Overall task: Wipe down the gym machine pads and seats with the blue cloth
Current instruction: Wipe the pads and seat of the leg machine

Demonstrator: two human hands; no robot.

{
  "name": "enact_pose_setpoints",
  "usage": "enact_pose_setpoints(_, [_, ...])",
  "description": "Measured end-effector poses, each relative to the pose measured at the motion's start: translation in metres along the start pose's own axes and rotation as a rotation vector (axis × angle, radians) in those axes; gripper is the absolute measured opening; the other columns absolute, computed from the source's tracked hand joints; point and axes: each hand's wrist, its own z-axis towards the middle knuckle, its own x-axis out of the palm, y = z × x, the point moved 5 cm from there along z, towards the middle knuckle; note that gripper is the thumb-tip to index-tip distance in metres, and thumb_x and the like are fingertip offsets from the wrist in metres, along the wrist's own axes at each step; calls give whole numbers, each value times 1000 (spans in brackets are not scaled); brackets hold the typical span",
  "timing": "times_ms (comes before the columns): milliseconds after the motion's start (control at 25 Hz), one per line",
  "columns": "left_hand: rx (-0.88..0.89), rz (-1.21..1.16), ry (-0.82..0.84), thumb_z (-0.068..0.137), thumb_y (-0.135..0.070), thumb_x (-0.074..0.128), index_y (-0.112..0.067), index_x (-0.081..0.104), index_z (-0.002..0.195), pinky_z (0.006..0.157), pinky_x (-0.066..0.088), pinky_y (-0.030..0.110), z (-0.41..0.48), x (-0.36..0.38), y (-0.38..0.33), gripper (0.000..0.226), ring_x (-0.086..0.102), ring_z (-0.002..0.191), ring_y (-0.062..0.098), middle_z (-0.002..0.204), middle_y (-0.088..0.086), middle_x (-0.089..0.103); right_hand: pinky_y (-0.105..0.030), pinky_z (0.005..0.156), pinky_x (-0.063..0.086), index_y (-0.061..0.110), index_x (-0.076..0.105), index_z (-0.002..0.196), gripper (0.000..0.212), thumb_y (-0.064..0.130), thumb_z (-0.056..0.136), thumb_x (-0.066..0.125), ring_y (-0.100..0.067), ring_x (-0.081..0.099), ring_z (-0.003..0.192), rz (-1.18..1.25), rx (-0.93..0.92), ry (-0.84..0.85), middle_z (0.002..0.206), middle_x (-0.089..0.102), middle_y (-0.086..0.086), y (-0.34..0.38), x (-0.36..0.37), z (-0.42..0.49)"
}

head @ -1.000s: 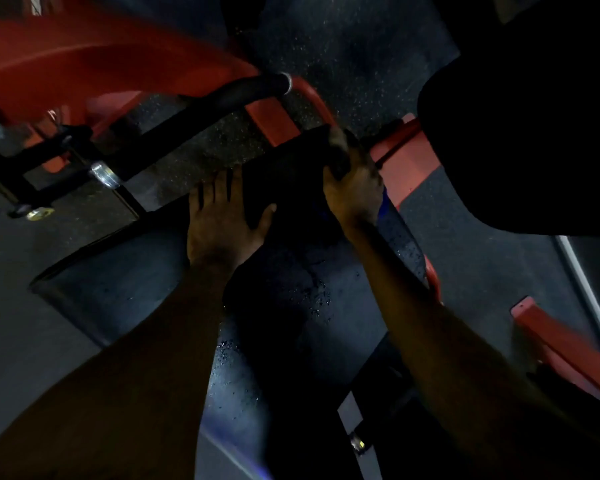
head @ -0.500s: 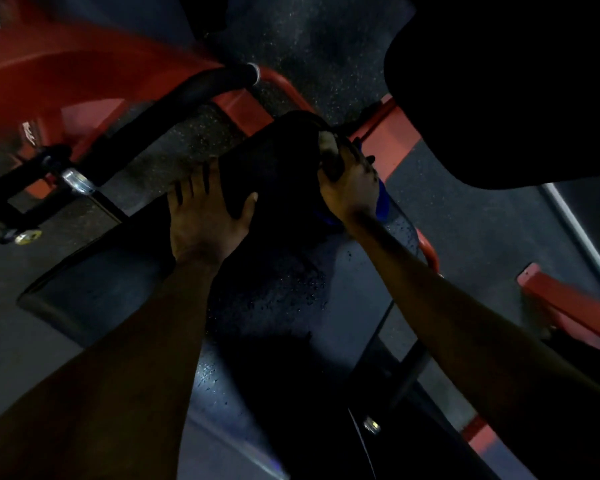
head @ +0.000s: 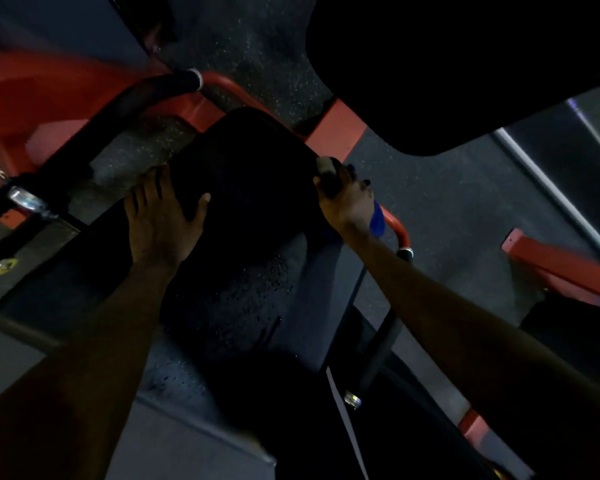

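Two hands on a dark seat pad, cloth at its right edge

Past the red frame (head: 42, 95) and its black foam grip (head: 146, 95), the left hand (head: 160, 220) lies flat on the seat pad (head: 243, 188), fingers straight and slightly spread over its left edge, thumb splayed inward. The right hand (head: 343, 199) is curled tight at the pad's right edge, with the blue cloth (head: 377, 218) bunched under the palm; anything else in that grip is too dark to tell. A large black pad (head: 447, 64) looms upper right. The right hand has slid rightward off the pad's top; the left stays planted.
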Motion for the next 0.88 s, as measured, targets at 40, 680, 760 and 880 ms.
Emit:
enact_pose_setpoints(40, [4,7,16,93,-73,32,0,25,154,118,21,59,-4,1,-2,96,32,142,45,155,28,33,-40,79,52,21,61,129,47,53,95,53,-34,68,99,17,45,26,116,69,-7,-5,0,3])
enact_pose_setpoints(680, [33,134,-14,96,-71,36,-1,13,159,123,4,59,-52,15,-21,97,8,155,39,165,25,12,-36,102,49,30,60,130,63,69,84,42,-18,63,119,589,585,-125,127,67,5,-60,-24,-88])
enact_pose_setpoints(760, [31,137,-17,96,-71,36,-2,12,159,123,5,60,-51,14,-20,96,8,155,39,166,25,11,-39,110,45,32,50,144,59,48,88,55,-19,53,134,575,545,-59,147,55,5,-58,-18,-117])
enact_pose_setpoints(880, [38,125,-13,97,-70,35,-2,10,159,123,5,61,-50,15,-20,96,6,155,39,166,26,9,-43,109,46,28,49,146,56,29,92,62,-24,54,133,527,553,-3,149,53,0,-63,-16,-121])
